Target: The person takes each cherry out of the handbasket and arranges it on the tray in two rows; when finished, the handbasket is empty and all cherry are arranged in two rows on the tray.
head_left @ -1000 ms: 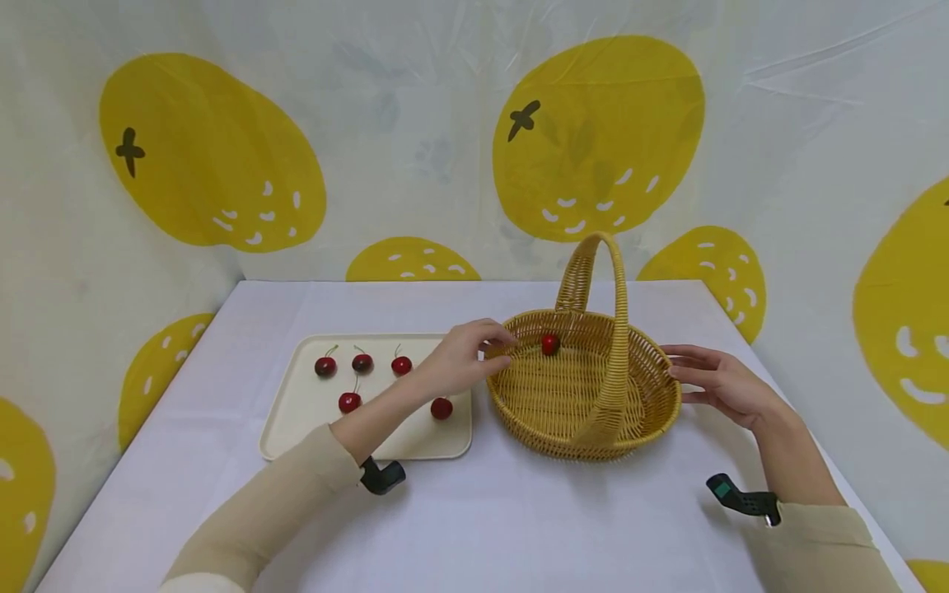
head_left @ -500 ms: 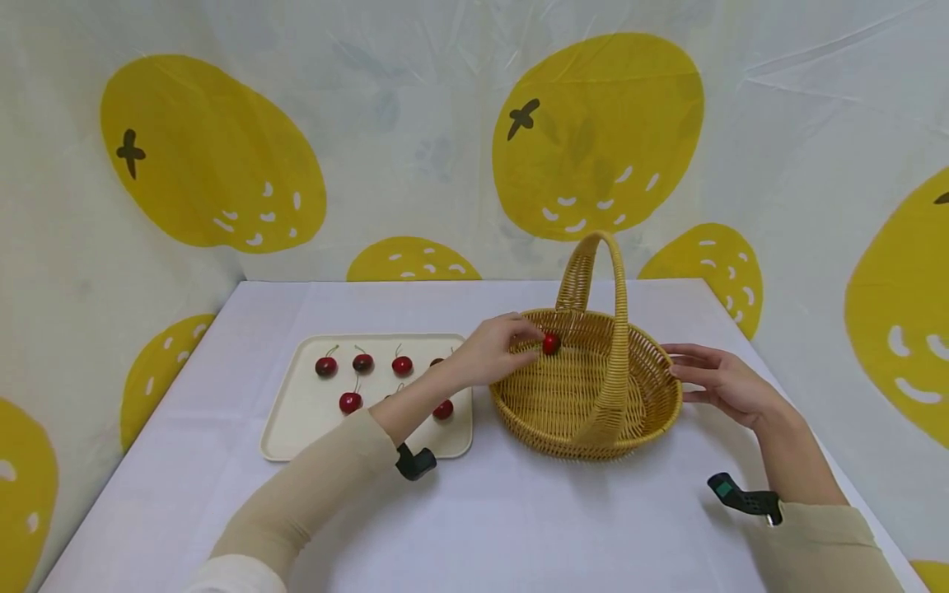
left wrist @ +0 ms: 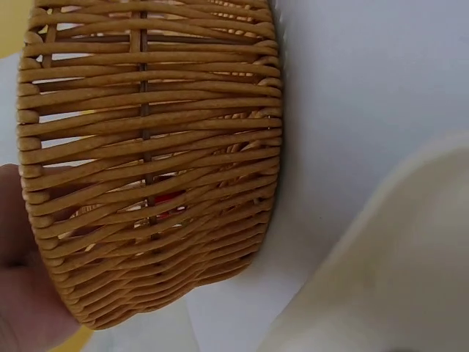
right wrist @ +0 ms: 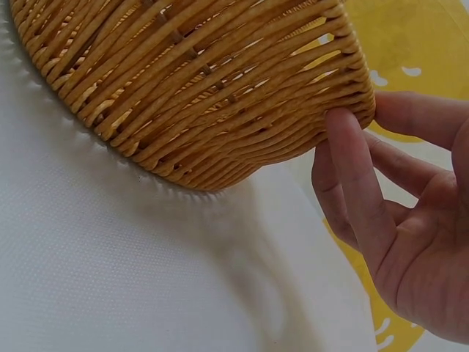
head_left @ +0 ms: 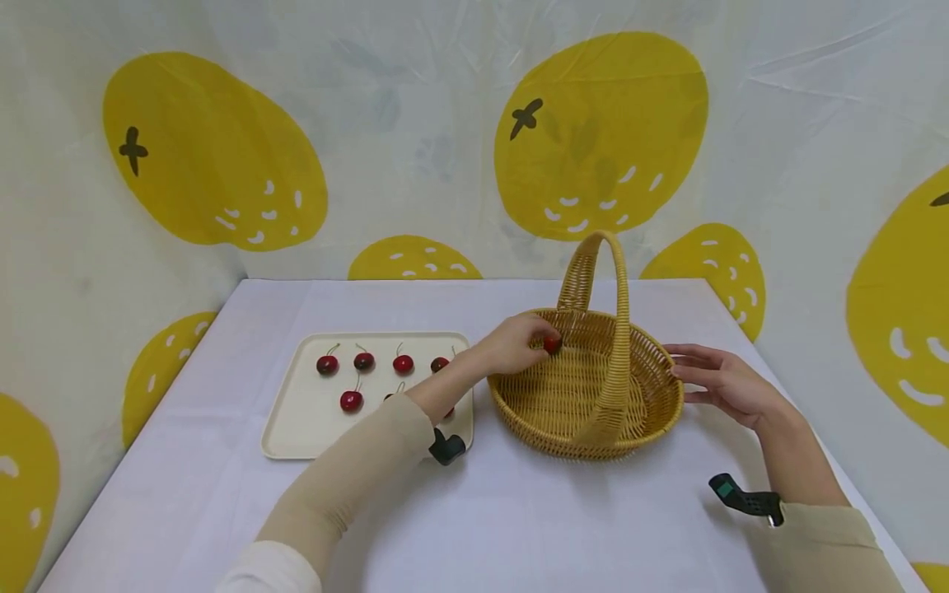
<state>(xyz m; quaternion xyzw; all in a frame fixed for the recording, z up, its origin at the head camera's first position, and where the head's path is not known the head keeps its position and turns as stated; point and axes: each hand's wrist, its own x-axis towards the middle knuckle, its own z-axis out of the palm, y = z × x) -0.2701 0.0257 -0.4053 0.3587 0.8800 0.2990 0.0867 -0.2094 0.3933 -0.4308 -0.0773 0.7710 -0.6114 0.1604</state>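
Observation:
My left hand (head_left: 519, 344) reaches over the left rim of the wicker basket (head_left: 563, 403), its fingers bent around a red cherry (head_left: 552, 344) inside. Through the weave in the left wrist view a bit of the cherry (left wrist: 168, 204) shows red; the fingertips are mostly hidden there. At the basket's right side, my right hand (head_left: 722, 383) touches the rim from outside with extended fingers. The right wrist view shows those fingertips against the woven wall (right wrist: 242, 95). Several stemmed cherries (head_left: 352, 401) lie on a cream tray (head_left: 296, 432), some partly covered by my left forearm.
The basket's tall arched handle (head_left: 619, 329) rises across its middle, to the right of my left hand. The tray stands left of the basket on a white-covered table (head_left: 534, 527). A fruit-patterned cloth (head_left: 430, 148) hangs behind and at both sides.
My left hand has moved right, over the basket's rim and down to the cherry, and its fingers have closed in around it. My right hand stays at the basket's right side.

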